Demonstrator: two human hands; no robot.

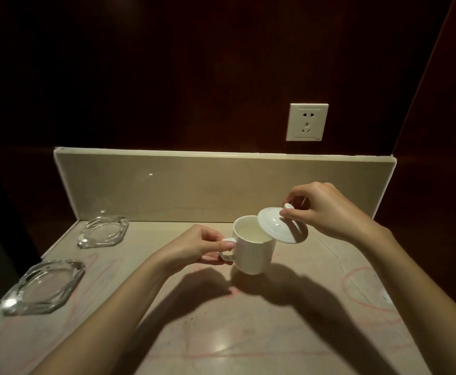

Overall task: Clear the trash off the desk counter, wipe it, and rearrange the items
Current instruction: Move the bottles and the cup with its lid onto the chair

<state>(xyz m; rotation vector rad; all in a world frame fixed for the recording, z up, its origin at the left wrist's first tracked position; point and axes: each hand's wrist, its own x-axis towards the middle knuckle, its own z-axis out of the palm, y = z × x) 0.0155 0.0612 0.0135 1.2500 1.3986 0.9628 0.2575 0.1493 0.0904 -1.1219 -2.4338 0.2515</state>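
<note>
A white ceramic mug [251, 253] is held a little above the beige stone counter [221, 334], tilted slightly. My left hand [202, 247] grips its handle from the left. My right hand [327, 209] pinches the knob of the white lid [278, 226], which is tilted on edge over the mug's right rim. The mug's inside looks empty and pale.
Two clear glass ashtrays stand on the left: one [105, 231] near the backsplash, one [45, 286] nearer me at the counter's left edge. Faint pink scribbles mark the counter surface [365, 290]. A white wall socket [306, 121] sits above the backsplash [194, 185]. Dark wood walls surround the counter.
</note>
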